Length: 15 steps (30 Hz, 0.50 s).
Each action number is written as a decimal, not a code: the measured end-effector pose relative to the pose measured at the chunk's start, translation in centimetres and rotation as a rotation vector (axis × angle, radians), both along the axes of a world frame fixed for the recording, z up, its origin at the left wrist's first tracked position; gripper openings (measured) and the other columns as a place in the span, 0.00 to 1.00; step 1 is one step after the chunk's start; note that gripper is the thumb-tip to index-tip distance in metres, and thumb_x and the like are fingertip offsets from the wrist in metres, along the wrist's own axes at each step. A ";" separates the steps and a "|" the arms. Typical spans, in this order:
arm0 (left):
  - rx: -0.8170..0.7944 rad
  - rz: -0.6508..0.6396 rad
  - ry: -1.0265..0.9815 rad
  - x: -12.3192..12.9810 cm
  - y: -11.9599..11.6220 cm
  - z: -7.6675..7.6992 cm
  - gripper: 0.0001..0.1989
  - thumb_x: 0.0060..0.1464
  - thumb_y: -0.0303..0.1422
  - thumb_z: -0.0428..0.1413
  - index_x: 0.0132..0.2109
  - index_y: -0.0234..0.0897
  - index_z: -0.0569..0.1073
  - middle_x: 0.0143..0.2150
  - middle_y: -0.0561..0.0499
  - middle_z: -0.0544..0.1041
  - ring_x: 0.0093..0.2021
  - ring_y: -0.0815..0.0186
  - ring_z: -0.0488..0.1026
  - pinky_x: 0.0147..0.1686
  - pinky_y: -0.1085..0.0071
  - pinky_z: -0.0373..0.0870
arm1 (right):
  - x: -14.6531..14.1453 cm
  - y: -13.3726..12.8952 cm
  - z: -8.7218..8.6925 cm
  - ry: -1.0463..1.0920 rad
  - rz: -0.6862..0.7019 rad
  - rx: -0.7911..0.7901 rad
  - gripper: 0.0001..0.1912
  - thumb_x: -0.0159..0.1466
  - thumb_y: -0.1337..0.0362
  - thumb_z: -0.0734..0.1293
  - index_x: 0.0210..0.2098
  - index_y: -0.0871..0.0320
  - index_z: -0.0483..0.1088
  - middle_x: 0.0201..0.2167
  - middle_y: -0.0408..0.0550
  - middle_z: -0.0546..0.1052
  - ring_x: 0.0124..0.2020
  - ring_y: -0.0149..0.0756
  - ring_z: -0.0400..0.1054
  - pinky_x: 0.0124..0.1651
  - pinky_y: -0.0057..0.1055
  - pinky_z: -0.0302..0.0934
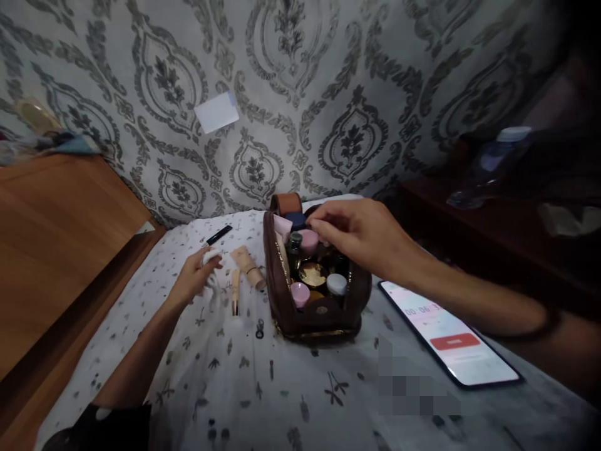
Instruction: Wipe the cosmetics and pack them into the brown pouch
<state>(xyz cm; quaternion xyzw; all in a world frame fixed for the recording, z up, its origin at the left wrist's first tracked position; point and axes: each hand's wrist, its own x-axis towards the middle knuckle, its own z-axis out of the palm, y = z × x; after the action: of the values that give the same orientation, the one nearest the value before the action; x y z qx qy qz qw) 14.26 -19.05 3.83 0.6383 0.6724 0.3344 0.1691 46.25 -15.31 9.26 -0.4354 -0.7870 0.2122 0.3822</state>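
Observation:
A brown toiletry bag [315, 322] stands unzipped on the patterned sheet, packed with several jars and bottles. Among them are a pink-lidded jar [308, 242], a dark green bottle [294, 245], a gold-topped container [312, 274] and a grey-lidded jar [337, 284]. My right hand [353, 229] reaches over the bag's right side, fingertips pinched near a dark blue lid [296, 220]; what they hold, if anything, is hidden. To the left, my left hand [195, 273] is closed on a crumpled white wipe [211, 255]. Beside it lie a beige tube [248, 267] and a slim beige tube [235, 291].
A black stick-shaped item [219, 235] lies beyond my left hand, and a small black clip [260, 329] before the bag. A lit phone [451, 338] rests at right. Wooden furniture [70, 238] borders the left; a plastic bottle [493, 163] stands on a dark table.

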 end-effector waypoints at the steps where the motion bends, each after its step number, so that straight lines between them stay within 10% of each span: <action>1: -0.048 0.027 0.021 -0.7 -0.3 -0.8 0.25 0.55 0.49 0.52 0.47 0.33 0.74 0.34 0.46 0.80 0.33 0.59 0.74 0.32 0.68 0.68 | 0.4 -0.9 -0.1 0.018 0.027 -0.022 0.10 0.64 0.65 0.63 0.31 0.59 0.76 0.26 0.44 0.78 0.27 0.32 0.69 0.33 0.29 0.58; 9: -0.199 0.041 0.173 0.3 -3.2 -7.7 0.28 0.51 0.46 0.58 0.55 0.37 0.72 0.45 0.44 0.77 0.41 0.55 0.74 0.41 0.63 0.68 | 0.3 -8.3 -2.8 0.081 0.163 0.018 0.12 0.68 0.64 0.61 0.33 0.55 0.75 0.30 0.46 0.78 0.30 0.34 0.70 0.34 0.29 0.61; 15: -0.241 0.055 0.137 0.3 -4.6 -7.9 0.27 0.48 0.36 0.55 0.56 0.33 0.70 0.38 0.46 0.78 0.39 0.54 0.75 0.40 0.62 0.68 | -2.9 -12.2 -7.1 0.072 0.398 -0.175 0.13 0.69 0.66 0.60 0.35 0.57 0.75 0.32 0.48 0.78 0.33 0.35 0.72 0.37 0.30 0.63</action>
<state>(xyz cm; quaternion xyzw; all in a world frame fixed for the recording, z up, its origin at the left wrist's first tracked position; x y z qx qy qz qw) 14.53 -23.68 -4.12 0.6160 0.7349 0.2115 0.1891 43.37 -27.53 2.16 -0.2949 -0.8219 0.3663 0.3215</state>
